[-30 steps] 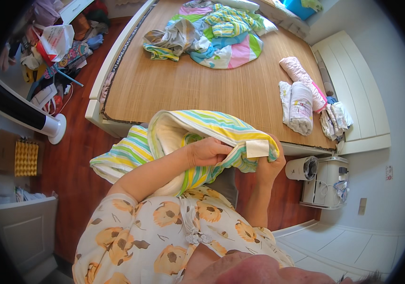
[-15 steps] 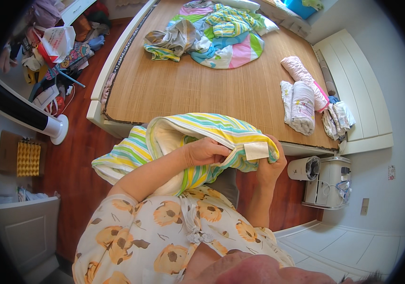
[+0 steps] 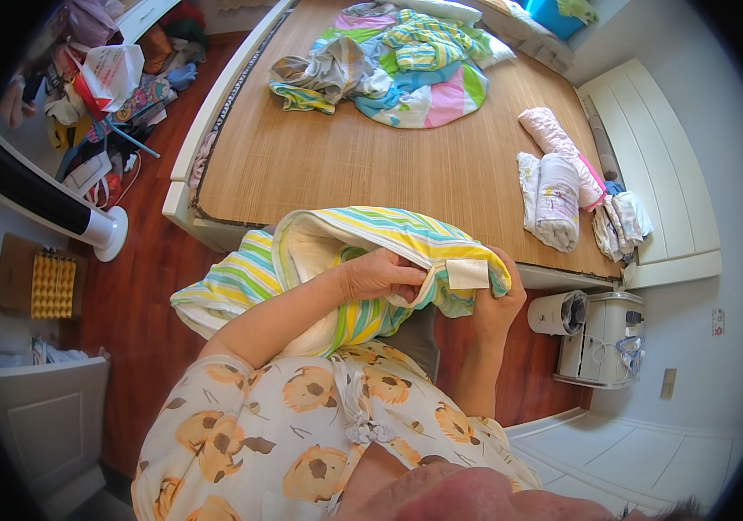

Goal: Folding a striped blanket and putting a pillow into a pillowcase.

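Observation:
A striped cloth garment (image 3: 389, 224) in yellow, green, teal and white, with a pale lining, hangs across my lap. My left hand (image 3: 382, 274) pinches its edge near the middle, thumb and fingers pressed together. At the right end my right hand (image 3: 500, 295) grips a corner of the same cloth, fingers behind it. Between the hands a white label (image 3: 468, 273) lies against the stripes. The cloth's left part spreads past my left forearm, which crosses over it. Its exact kind of garment I cannot make out.
Ahead stands a bed with a woven mat (image 3: 302, 165). On it lie a heap of colourful cloths (image 3: 424, 87) and rolled quilts (image 3: 554, 195). A tower fan (image 3: 50, 204) stands left, a bin (image 3: 554, 313) right, and piled bags (image 3: 111, 78) far left.
The whole scene shifts very slightly in the picture. Both hands keep the same hold on the striped cloth.

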The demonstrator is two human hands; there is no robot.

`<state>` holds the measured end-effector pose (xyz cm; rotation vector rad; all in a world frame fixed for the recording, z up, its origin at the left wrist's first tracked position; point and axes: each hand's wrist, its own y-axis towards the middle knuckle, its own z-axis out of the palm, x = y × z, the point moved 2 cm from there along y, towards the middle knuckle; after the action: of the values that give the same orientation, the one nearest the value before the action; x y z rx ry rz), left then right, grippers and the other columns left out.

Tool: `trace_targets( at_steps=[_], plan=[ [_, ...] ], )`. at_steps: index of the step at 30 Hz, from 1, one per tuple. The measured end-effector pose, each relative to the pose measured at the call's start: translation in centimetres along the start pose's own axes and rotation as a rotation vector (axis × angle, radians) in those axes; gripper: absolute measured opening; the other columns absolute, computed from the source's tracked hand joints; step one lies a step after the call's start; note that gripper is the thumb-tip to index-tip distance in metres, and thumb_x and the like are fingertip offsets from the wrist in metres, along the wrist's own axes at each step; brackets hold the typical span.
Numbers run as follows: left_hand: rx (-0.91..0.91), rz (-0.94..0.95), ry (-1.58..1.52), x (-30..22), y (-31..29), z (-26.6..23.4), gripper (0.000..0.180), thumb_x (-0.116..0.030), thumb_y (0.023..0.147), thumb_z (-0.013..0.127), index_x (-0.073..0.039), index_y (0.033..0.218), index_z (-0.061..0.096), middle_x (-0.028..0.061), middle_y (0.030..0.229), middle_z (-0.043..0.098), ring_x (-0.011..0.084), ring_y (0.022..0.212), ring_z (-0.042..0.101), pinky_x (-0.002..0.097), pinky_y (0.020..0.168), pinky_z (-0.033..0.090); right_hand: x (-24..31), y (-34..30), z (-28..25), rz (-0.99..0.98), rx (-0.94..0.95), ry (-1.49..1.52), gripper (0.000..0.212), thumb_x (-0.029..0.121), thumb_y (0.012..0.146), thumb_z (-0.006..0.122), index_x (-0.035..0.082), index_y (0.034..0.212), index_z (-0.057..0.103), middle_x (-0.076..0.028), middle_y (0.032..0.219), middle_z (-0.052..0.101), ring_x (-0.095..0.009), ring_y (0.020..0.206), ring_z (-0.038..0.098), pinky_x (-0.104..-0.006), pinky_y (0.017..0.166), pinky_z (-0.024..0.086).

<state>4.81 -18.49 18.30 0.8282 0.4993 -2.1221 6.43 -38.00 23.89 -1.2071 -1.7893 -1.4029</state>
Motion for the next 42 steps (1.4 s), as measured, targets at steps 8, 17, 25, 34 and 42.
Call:
trace_targets(
  at_steps=[8,17,25,34,42],
  plan=[
    [0.014,0.023,0.082,-0.3,-0.2,-0.2,0.027,-0.011,0.089,0.060,-0.002,0.114,0.056,0.0063,0.094,0.065,0.0112,0.076,0.063,0.0230,0.063,0.054,0.1,0.0,0.1,0.008,0.010,-0.018,0.028,-0.005,0.079,0.061,-0.001,0.107,0.062,-0.012,0.099,0.066,-0.016,0.095,0.061,-0.0297,0.086,0.046],
    [-0.111,0.145,-0.044,1.1,1.1,-1.2,0.022,-0.017,0.092,0.057,-0.001,0.106,0.060,0.0042,0.088,0.066,0.0086,0.073,0.062,0.0212,0.063,0.051,0.0,0.2,0.5,0.079,0.023,0.005,0.028,-0.002,0.080,0.061,-0.002,0.108,0.061,-0.011,0.100,0.066,-0.017,0.094,0.061,-0.0296,0.086,0.046],
    [-0.071,0.139,-0.208,-0.9,0.4,0.8,0.019,-0.010,0.091,0.058,-0.001,0.107,0.061,0.0033,0.092,0.066,0.0035,0.072,0.060,0.0159,0.056,0.049,-1.2,1.2,0.7,0.210,-0.003,0.102,0.025,0.001,0.081,0.061,-0.003,0.106,0.061,-0.007,0.095,0.066,-0.011,0.088,0.059,-0.0259,0.081,0.047],
    [-0.170,0.169,-0.073,-0.5,0.6,1.0,0.018,-0.011,0.087,0.063,-0.001,0.102,0.061,-0.0016,0.075,0.062,0.0013,0.052,0.050,0.0154,0.043,0.039,-2.7,1.0,1.0,0.337,0.019,0.176,0.026,0.006,0.082,0.065,-0.003,0.106,0.061,-0.007,0.096,0.066,-0.012,0.089,0.059,-0.0265,0.081,0.047],
    [-0.362,0.296,0.191,-2.3,0.3,2.5,0.010,-0.013,0.089,0.062,-0.003,0.091,0.065,-0.0002,0.070,0.061,0.0032,0.047,0.048,0.0184,0.045,0.040,-2.2,0.6,1.2,0.267,0.041,0.121,0.029,0.004,0.082,0.065,-0.003,0.109,0.060,-0.008,0.101,0.065,-0.013,0.092,0.059,-0.0263,0.083,0.047]
  ],
)
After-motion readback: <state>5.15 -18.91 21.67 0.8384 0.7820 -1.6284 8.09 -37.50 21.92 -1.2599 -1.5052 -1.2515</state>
